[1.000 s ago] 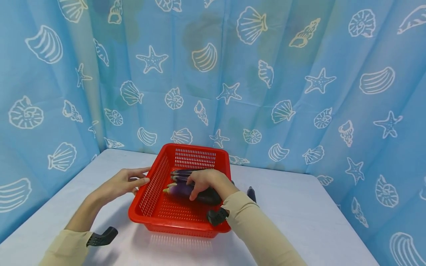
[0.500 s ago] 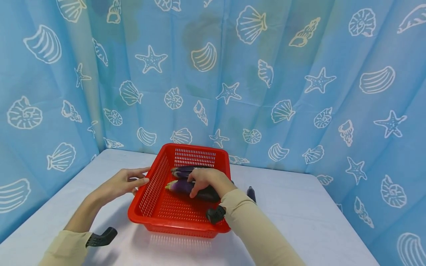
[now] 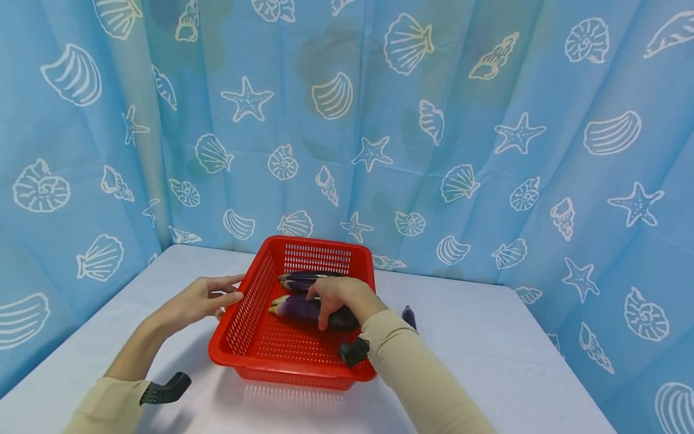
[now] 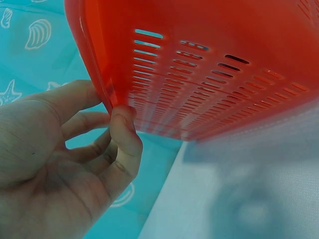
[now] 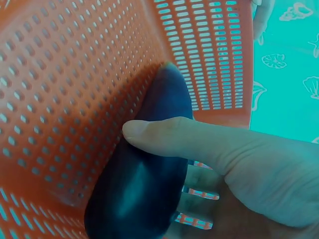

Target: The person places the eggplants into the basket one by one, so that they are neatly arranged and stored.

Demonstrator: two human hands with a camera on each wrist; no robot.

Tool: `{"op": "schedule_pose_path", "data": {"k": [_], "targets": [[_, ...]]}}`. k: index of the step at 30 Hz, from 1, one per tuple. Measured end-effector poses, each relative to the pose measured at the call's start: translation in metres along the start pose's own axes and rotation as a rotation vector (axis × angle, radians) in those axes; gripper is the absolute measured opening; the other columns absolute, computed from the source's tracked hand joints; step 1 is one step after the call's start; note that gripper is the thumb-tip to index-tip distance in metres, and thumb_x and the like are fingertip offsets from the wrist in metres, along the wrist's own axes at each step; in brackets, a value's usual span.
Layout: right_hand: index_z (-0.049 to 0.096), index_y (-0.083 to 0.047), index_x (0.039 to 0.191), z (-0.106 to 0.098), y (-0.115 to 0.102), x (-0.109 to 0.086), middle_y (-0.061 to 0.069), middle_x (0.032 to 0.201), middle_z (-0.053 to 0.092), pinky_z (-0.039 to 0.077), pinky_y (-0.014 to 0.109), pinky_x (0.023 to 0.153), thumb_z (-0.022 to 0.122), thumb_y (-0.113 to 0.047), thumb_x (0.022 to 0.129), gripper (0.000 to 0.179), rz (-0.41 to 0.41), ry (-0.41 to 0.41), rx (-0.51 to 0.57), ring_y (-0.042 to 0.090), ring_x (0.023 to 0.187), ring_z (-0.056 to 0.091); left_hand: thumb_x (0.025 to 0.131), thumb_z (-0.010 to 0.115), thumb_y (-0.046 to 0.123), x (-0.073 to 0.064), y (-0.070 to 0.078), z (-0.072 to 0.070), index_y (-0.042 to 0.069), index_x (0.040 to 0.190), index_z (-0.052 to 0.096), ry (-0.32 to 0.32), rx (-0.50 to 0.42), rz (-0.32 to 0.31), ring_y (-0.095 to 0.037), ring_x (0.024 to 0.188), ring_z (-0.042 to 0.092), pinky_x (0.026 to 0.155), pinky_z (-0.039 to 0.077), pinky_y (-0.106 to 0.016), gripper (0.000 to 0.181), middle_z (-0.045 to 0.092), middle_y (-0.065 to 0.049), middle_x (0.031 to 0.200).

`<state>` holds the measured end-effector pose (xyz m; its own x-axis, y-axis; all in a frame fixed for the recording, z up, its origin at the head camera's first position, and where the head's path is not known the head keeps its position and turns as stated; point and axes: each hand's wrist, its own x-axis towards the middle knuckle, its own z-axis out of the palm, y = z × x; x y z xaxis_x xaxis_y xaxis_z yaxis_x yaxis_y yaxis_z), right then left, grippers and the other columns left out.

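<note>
A red perforated plastic basket [image 3: 293, 369] stands on the table, its left rim pinched by my left hand [image 3: 203, 299]. In the left wrist view the thumb and fingers [image 4: 127, 142] meet at that rim. Inside the basket my right hand [image 3: 338, 298] grips a thick purple eggplant [image 3: 298, 307], which lies sideways with its pale stem end to the left. The right wrist view shows the thumb [image 5: 154, 134] across the dark eggplant [image 5: 134, 194] and the other fingers on its far side. Slimmer dark eggplants [image 3: 298, 283] lie behind it, partly covered by the right hand.
Another dark eggplant [image 3: 409, 316] lies on the white table [image 3: 477, 337] to the right of the basket, partly hidden by the right sleeve [image 3: 412, 355]. A blue curtain [image 3: 347, 120] with shell prints surrounds the table at the back and sides.
The gripped eggplant has shifted slightly away from me, and the slimmer ones have moved back against the far side. The right thumb has slid a little rightward along it. The left hand stays put.
</note>
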<state>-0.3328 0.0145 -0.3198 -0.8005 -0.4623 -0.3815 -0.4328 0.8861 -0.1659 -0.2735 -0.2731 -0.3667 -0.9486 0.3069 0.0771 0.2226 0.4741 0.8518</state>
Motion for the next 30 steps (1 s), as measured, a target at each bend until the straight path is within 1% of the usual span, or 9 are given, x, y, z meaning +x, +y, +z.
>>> {"op": "schedule_pose_path", "data": {"k": [5, 12, 14, 17, 25, 30], "targets": [[0.059, -0.026, 0.133, -0.001, 0.005, -0.005, 0.002, 0.125, 0.058, 0.047, 0.047, 0.105, 0.087, -0.023, 0.072, 0.068, 0.031, -0.018, 0.021, 0.02, 0.111, 0.05, 0.095, 0.064, 0.033, 0.0, 0.0, 0.0, 0.004, 0.15, 0.038, -0.006, 0.005, 0.016, -0.021, 0.094, 0.069, 0.075, 0.06, -0.034, 0.067, 0.062, -0.023, 0.125], [0.06, -0.024, 0.132, -0.002, 0.01, -0.008, 0.004, 0.125, 0.057, 0.047, 0.047, 0.104, 0.087, -0.021, 0.073, 0.065, 0.022, -0.015, 0.052, 0.022, 0.112, 0.05, 0.093, 0.065, 0.035, 0.0, 0.0, 0.0, 0.007, 0.149, 0.04, 0.009, 0.017, -0.013, -0.022, 0.094, 0.069, 0.077, 0.06, -0.039, 0.067, 0.063, -0.021, 0.124], [0.061, -0.024, 0.13, -0.002, 0.01, -0.008, 0.004, 0.123, 0.058, 0.048, 0.045, 0.103, 0.087, -0.02, 0.073, 0.062, 0.02, -0.009, 0.032, 0.021, 0.11, 0.05, 0.093, 0.065, 0.035, 0.0, 0.0, 0.0, 0.007, 0.149, 0.04, 0.01, 0.019, -0.015, -0.022, 0.095, 0.069, 0.078, 0.06, -0.04, 0.067, 0.063, -0.021, 0.124], [0.064, -0.024, 0.125, -0.003, 0.01, -0.008, 0.004, 0.119, 0.06, 0.05, 0.044, 0.101, 0.087, -0.018, 0.073, 0.058, 0.041, -0.003, 0.029, 0.021, 0.106, 0.051, 0.094, 0.065, 0.035, 0.0, 0.001, 0.0, 0.006, 0.149, 0.04, 0.01, 0.024, -0.013, -0.021, 0.095, 0.069, 0.078, 0.06, -0.039, 0.068, 0.063, -0.021, 0.125], [0.067, -0.024, 0.12, -0.003, 0.009, -0.011, 0.002, 0.114, 0.061, 0.051, 0.039, 0.098, 0.087, -0.022, 0.073, 0.051, 0.078, 0.035, -0.033, 0.019, 0.103, 0.051, 0.093, 0.065, 0.036, -0.001, 0.001, 0.0, 0.008, 0.15, 0.04, 0.012, 0.028, -0.022, -0.021, 0.095, 0.068, 0.078, 0.06, -0.039, 0.068, 0.063, -0.02, 0.125], [0.068, -0.024, 0.119, -0.001, 0.01, -0.011, 0.002, 0.11, 0.06, 0.053, 0.039, 0.095, 0.087, -0.021, 0.073, 0.05, 0.106, 0.055, 0.002, 0.019, 0.102, 0.052, 0.093, 0.065, 0.035, -0.001, 0.0, 0.0, 0.007, 0.149, 0.041, 0.015, 0.029, -0.014, -0.023, 0.095, 0.068, 0.078, 0.06, -0.039, 0.067, 0.062, -0.021, 0.125]]}}
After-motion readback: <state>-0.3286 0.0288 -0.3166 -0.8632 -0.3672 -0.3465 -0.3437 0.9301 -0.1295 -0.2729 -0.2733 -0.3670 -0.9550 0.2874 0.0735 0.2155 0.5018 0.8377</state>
